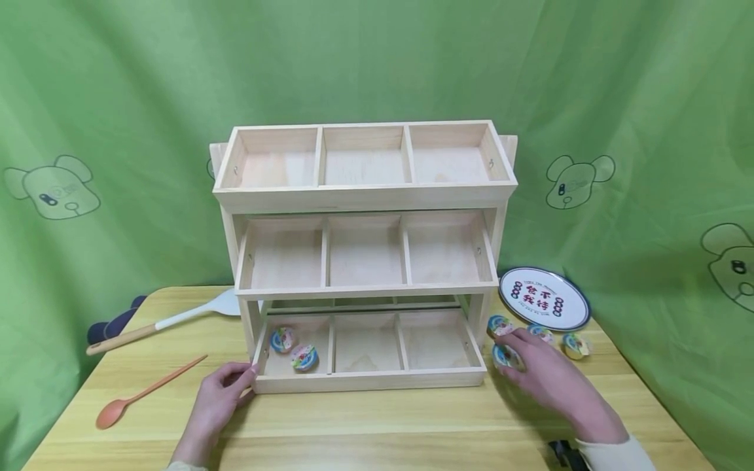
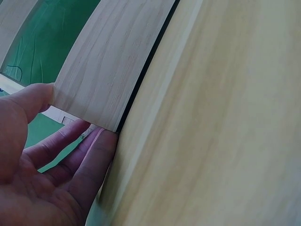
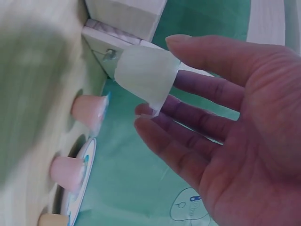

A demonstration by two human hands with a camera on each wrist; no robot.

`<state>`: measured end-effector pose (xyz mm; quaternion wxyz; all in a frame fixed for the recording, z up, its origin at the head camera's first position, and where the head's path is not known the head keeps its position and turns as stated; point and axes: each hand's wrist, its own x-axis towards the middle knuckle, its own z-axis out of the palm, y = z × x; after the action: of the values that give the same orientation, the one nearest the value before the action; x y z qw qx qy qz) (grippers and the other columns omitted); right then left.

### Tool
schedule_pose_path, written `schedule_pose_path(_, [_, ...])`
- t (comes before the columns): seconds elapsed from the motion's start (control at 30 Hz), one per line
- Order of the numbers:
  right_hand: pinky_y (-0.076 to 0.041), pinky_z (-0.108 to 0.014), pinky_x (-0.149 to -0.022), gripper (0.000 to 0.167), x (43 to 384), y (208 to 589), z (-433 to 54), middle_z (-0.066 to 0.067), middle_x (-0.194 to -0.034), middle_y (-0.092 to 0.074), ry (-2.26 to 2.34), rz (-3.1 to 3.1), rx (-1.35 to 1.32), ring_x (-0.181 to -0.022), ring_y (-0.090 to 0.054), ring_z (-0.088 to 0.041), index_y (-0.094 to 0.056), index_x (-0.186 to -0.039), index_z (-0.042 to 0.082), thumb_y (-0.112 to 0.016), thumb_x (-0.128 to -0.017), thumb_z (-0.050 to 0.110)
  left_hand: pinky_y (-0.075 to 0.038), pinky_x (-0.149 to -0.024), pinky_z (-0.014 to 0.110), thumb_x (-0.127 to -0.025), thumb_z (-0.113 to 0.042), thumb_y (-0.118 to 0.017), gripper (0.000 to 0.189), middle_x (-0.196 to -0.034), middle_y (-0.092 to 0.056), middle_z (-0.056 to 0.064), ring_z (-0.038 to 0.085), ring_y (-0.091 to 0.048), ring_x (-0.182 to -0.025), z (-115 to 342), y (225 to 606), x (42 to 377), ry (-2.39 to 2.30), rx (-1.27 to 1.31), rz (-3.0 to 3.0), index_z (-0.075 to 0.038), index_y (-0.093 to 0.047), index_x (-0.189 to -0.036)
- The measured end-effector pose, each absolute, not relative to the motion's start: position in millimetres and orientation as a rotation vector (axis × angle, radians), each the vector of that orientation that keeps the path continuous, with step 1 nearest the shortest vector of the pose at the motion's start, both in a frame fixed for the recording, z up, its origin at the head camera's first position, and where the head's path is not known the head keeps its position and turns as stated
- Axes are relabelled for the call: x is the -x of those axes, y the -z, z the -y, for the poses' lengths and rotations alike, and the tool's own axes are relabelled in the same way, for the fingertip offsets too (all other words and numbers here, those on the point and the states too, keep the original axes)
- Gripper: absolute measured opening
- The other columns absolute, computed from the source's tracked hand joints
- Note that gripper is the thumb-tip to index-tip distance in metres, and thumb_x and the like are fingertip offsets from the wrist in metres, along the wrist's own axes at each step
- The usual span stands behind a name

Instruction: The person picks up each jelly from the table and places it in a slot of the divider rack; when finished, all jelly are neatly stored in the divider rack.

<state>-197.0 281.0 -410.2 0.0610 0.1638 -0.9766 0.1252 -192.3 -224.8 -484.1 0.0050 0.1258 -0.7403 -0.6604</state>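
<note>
Closest to where I stand, a pale sleeve [image 1: 615, 454] leads to the right hand [image 1: 544, 376], which pinches a jelly cup [image 1: 505, 358] between thumb and fingertips by its wide rim. It is just right of the wooden rack [image 1: 362, 255], beside another cup [image 1: 501, 324]; two more cups [image 1: 540, 334] sit near the plate [image 1: 544, 297]. Opposite, the left hand [image 1: 215, 402] grips the left front corner of the bottom tray [image 1: 371, 381], whose left compartment bears two cups [image 1: 304, 358]. I judge the pinch should be light and on the rim, since the thin wall would probably buckle; a straight lift would avoid nudging the neighbouring cup or the rack, with the left hand steadying the tray without tugging. The held cup's lid faces up and its narrow base points down toward the tabletop [image 1: 353, 425], so its long axis, base to lid, runs nearly upright; I cannot tell whether the base touches down.
</note>
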Motion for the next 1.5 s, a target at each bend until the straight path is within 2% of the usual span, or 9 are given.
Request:
schedule_pose_path(0.37, [-0.050, -0.065, -0.089, 0.047, 191, 399, -273, -0.027, -0.125, -0.056, -0.376, 2.947, -0.506, -0.108, -0.057, -0.047, -0.063, -0.122, 0.002, -0.079, -0.082, 0.020, -0.058, -0.086, 0.029, -0.096, -0.012, -0.065, 0.036, -0.111, -0.057, 0.019, 0.021, -0.060, -0.097, 225, 486, 193, 2.066, -0.394, 2.325, 0.013, -0.056, -0.119])
schedule_pose_path(0.6, [-0.055, -0.060, -0.086, 0.046, 189, 393, -266, -0.021, -0.122, -0.059, -0.357, 2.886, -0.591, -0.103, -0.061, -0.040, -0.064, -0.120, 0.003, -0.080, -0.082, 0.021, -0.058, -0.087, 0.030, -0.096, -0.012, -0.065, 0.036, -0.113, -0.057, 0.020, 0.022, -0.060, -0.099, 226, 486, 193, 2.075, -0.393, 2.316, 0.014, -0.056, -0.119])
schedule_pose_path(0.77, [-0.054, -0.061, -0.088, 0.046, 189, 390, -257, -0.023, -0.124, -0.058, -0.381, 2.900, -0.608, -0.106, -0.059, -0.042, -0.064, -0.120, 0.003, -0.081, -0.080, 0.016, -0.058, -0.087, 0.030, -0.096, -0.012, -0.065, 0.036, -0.115, -0.057, 0.020, 0.023, -0.060, -0.101, 226, 486, 193, 2.079, -0.397, 2.314, 0.013, -0.056, -0.120])
schedule_pose_path(0.93, [-0.056, -0.057, -0.087, 0.045, 191, 391, -250, -0.019, -0.120, -0.061, -0.396, 2.881, -0.639, -0.104, -0.060, -0.038, -0.065, -0.118, 0.004, -0.082, -0.078, 0.014, -0.058, -0.087, 0.030, -0.095, -0.012, -0.066, 0.037, -0.115, -0.056, 0.020, 0.023, -0.060, -0.101, 227, 487, 194, 2.076, -0.392, 2.315, 0.013, -0.056, -0.120])
schedule_pose_path(1.17, [-0.054, -0.055, -0.090, 0.044, 194, 391, -238, -0.014, -0.121, -0.060, -0.482, 2.901, -0.666, -0.107, -0.060, -0.035, -0.065, -0.121, 0.005, -0.079, -0.081, 0.017, -0.058, -0.087, 0.029, -0.096, -0.013, -0.065, 0.037, -0.113, -0.057, 0.020, 0.020, -0.060, -0.098, 226, 489, 194, 2.078, -0.398, 2.308, 0.014, -0.056, -0.119])
schedule_pose_path(1.5, [-0.053, -0.054, -0.095, 0.041, 201, 398, -221, -0.016, -0.128, -0.057, -0.643, 2.879, -0.759, -0.112, -0.058, -0.036, -0.065, -0.123, 0.007, -0.076, -0.085, 0.016, -0.058, -0.087, 0.031, -0.096, -0.013, -0.065, 0.036, -0.113, -0.058, 0.020, 0.022, -0.061, -0.099, 226, 487, 193, 2.087, -0.388, 2.302, 0.013, -0.056, -0.119])
